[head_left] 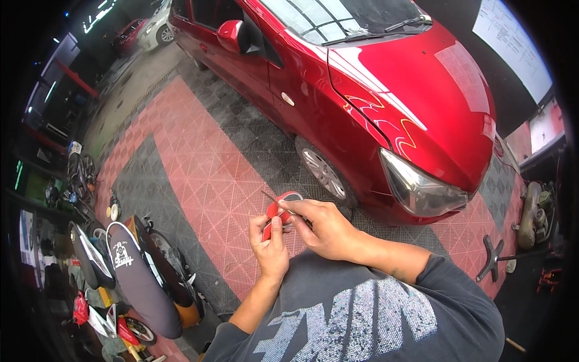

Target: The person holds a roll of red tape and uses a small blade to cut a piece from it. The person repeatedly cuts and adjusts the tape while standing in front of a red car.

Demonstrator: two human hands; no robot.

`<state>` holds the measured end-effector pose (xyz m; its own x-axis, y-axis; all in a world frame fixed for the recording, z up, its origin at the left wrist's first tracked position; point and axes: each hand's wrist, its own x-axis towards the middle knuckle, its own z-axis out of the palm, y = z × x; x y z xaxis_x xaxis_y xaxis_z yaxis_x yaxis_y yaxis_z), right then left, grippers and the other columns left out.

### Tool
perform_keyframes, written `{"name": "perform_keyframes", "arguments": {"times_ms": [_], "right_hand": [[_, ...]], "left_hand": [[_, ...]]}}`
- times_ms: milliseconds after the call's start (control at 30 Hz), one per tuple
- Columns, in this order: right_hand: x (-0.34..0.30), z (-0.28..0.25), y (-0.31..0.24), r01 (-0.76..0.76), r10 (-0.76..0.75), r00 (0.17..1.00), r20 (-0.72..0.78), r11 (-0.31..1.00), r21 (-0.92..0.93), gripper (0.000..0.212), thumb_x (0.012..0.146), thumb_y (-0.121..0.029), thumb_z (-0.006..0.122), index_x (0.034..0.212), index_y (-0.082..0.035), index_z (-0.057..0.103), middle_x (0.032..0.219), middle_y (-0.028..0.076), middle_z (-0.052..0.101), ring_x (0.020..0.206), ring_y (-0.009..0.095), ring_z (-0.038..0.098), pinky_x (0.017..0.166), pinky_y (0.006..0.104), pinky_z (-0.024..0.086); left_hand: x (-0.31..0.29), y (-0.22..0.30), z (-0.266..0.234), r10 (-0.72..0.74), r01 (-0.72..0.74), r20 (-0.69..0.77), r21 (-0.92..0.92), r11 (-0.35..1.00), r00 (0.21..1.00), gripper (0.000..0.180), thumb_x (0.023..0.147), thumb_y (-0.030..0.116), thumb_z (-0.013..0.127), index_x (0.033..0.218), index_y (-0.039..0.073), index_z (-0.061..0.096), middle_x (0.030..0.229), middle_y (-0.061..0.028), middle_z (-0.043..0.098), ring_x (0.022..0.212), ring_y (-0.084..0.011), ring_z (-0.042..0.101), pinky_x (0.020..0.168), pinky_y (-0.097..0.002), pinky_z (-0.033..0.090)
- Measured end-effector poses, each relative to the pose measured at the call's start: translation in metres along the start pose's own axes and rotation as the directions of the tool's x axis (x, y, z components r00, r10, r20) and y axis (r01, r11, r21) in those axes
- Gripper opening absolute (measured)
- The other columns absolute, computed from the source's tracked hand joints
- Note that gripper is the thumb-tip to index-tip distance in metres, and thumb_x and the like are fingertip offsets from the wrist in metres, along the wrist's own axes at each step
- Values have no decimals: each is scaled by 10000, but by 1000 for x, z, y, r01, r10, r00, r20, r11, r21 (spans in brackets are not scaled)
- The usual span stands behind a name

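Both hands meet in front of my chest, close together. My left hand (271, 256) is closed, thumb and fingers pinching a red loop of tape (272, 211) with a pale inner edge; it looks like a roll, partly hidden by the fingers. My right hand (329, 229) is closed too, its fingertips against the tape. From between them a thin dark pointed tool (269, 196) sticks out to the left; its handle end is covered, so its exact kind does not show. Beyond the hands stands a glossy red car (374, 120), its front wheel (322, 172) and headlight (419, 187) facing me.
Parked motorcycles with a dark seat (136, 271) stand at the lower left. Red and grey grid tiles (205, 139) cover the floor. To the right are a stand's black foot (493, 256) and a tank-like machine (531, 217). A white car (158, 30) is far back.
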<state>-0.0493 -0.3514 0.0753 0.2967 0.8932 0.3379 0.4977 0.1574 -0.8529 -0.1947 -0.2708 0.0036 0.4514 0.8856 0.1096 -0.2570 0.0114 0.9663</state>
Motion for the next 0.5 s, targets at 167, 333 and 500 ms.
{"name": "perform_keyframes", "arguments": {"times_ms": [167, 333, 500], "right_hand": [[-2, 1, -11, -52, 52, 999, 1, 997, 64, 381, 988, 11, 662, 1367, 39, 668, 1148, 251, 758, 974, 354, 785, 805, 397, 632], [-10, 5, -9, -34, 34, 999, -2, 998, 59, 375, 997, -1, 655, 1370, 37, 667, 1168, 248, 758, 977, 351, 785, 780, 390, 633], [-4, 8, 0, -63, 62, 997, 36, 998, 25, 366, 1009, -10, 645, 1371, 40, 664, 1148, 248, 762, 977, 348, 786, 792, 391, 631]], "left_hand": [[-2, 8, -1, -71, 67, -52, -67, 995, 996, 116, 1129, 120, 590, 1202, 38, 554, 1143, -104, 740, 971, -152, 753, 789, -292, 620], [2, 4, -5, -13, 13, -54, -3, 1000, 998, 113, 1125, 108, 591, 1205, 38, 552, 1162, -107, 737, 979, -155, 755, 798, -288, 624], [-1, 0, -8, 7, -5, -23, 55, 998, 1000, 114, 1134, 124, 580, 1206, 46, 542, 1182, -117, 721, 944, -156, 727, 786, -301, 621]]}}
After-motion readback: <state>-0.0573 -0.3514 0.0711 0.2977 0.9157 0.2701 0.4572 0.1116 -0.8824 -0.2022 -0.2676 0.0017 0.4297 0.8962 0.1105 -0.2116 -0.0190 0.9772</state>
